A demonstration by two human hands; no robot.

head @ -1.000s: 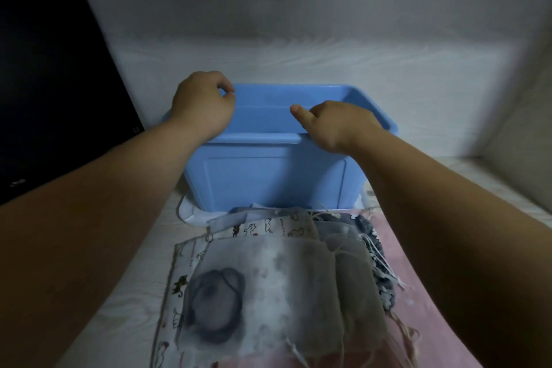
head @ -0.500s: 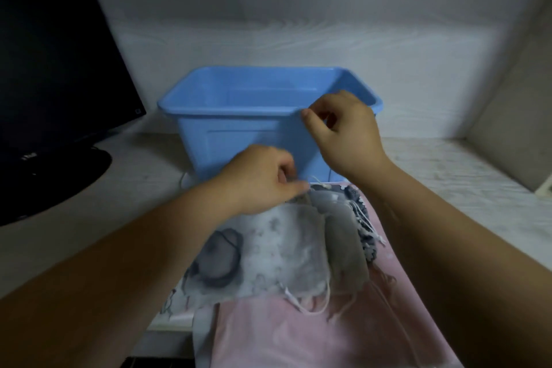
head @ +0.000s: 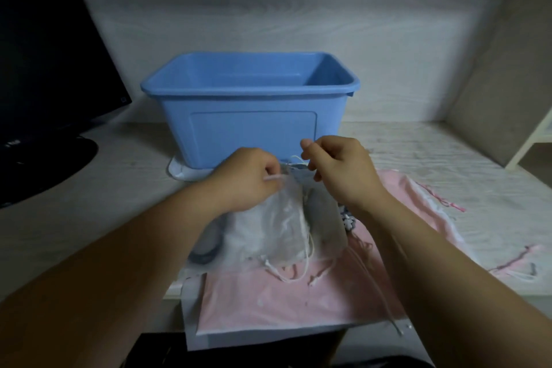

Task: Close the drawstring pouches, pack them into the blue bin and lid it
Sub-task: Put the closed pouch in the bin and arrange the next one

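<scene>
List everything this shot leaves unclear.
All in the head view:
1. Floor of the blue bin: hidden by its near wall.
2. Mouth of the white pouch: covered by the left hand gripping it, and blurred.
3. End of the cord: lost in the pinch of the right hand.
4. The white piece under the bin: only an edge shows.

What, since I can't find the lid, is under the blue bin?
A pale flat piece sticks out from under the blue bin at its front left corner. The bin and the left hand cover the rest, so whether it is the lid cannot be told.
</scene>
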